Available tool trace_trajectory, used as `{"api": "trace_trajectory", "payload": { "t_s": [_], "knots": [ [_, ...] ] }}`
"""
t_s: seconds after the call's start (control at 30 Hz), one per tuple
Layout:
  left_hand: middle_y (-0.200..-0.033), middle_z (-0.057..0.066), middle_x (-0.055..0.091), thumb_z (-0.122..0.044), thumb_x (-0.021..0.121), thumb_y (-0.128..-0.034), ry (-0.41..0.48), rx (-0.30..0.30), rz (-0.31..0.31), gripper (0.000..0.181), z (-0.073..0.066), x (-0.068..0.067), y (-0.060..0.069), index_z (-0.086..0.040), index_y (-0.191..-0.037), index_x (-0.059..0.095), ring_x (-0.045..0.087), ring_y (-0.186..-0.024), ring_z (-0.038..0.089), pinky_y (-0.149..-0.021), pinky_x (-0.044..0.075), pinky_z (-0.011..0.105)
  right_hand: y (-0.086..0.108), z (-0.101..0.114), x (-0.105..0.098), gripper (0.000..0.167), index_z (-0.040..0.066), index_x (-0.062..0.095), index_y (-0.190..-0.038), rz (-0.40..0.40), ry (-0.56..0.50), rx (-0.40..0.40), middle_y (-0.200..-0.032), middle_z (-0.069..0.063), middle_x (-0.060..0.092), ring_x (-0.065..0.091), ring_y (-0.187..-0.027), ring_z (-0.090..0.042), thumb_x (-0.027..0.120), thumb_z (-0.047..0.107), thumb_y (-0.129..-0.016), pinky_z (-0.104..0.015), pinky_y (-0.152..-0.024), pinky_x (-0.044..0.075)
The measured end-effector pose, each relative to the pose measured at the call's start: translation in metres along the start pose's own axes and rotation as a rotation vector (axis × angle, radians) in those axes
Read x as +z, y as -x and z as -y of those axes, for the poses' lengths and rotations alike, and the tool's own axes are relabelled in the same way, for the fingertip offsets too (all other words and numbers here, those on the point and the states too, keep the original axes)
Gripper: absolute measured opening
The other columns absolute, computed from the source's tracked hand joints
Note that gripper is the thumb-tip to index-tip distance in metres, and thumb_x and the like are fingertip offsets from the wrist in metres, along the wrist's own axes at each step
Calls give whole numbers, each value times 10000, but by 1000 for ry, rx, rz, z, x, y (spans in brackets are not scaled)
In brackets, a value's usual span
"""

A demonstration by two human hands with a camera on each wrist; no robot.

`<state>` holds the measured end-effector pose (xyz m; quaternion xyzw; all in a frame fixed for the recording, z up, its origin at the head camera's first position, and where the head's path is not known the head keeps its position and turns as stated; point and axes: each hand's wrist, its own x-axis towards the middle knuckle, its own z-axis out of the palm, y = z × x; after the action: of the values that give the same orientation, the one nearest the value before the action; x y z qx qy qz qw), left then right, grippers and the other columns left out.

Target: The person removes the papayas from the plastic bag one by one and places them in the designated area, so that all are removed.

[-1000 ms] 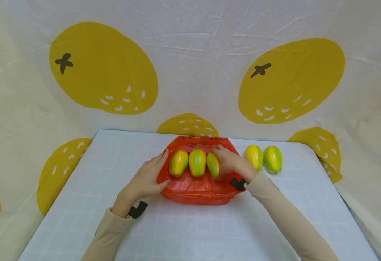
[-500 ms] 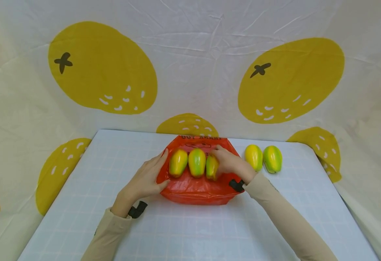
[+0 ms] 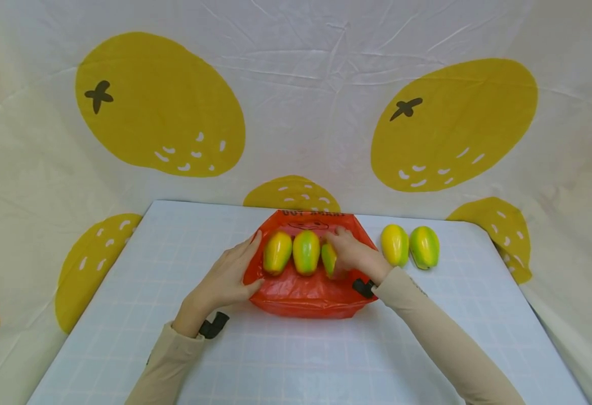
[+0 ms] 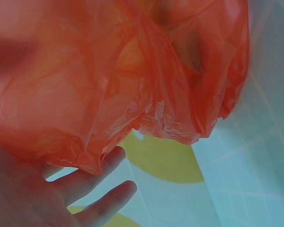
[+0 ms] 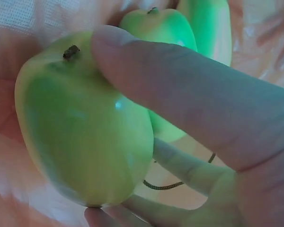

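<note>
A red plastic bag (image 3: pixel 301 289) lies on the table with three yellow-green fruits in a row on it. The left fruit (image 3: pixel 278 253) and middle fruit (image 3: pixel 306 252) lie untouched. My right hand (image 3: pixel 351 251) grips the right-hand fruit (image 3: pixel 328 260); in the right wrist view the thumb lies across this fruit (image 5: pixel 85 127), with fingers under its far end. My left hand (image 3: pixel 225 279) rests at the bag's left edge, fingers spread. The left wrist view has the fingers of my left hand (image 4: pixel 61 196) extended beside the red bag (image 4: pixel 85 85).
Two more yellow-green fruits, one (image 3: pixel 394 245) beside the other (image 3: pixel 424 247), lie on the table right of the bag. A white cloth with printed yellow fruit shapes hangs behind the white table (image 3: pixel 255 360).
The fruit in my right hand has turned and shifted slightly, and the right wrist has moved a little left. My left hand has stayed in place.
</note>
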<state>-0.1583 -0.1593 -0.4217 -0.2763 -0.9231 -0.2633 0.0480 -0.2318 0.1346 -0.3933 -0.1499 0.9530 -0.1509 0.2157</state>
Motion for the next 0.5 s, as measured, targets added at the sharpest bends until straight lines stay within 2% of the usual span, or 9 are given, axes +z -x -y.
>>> {"api": "trace_trajectory", "payload": {
  "t_s": [0.2,0.5],
  "knots": [
    [-1599,199,258,-258,697,-828,4,-9,6,935,-1,0,1,23,-1562,191,336,-1420,375,-1119,299,582,-2,-2,2,814,159,466,-1422,13,38,-2,-1433,-170,378,349,-1296,-348,868,83,-719,-530,-1013,456],
    [-1598,199,260,-254,695,-829,6,-8,7,930,-2,0,1,27,-1560,194,338,-1418,377,-1116,302,587,-1,-1,2,815,162,489,-1401,-7,39,-9,-1381,-150,403,370,-1265,-332,888,93,-694,-514,-981,484]
  ]
}}
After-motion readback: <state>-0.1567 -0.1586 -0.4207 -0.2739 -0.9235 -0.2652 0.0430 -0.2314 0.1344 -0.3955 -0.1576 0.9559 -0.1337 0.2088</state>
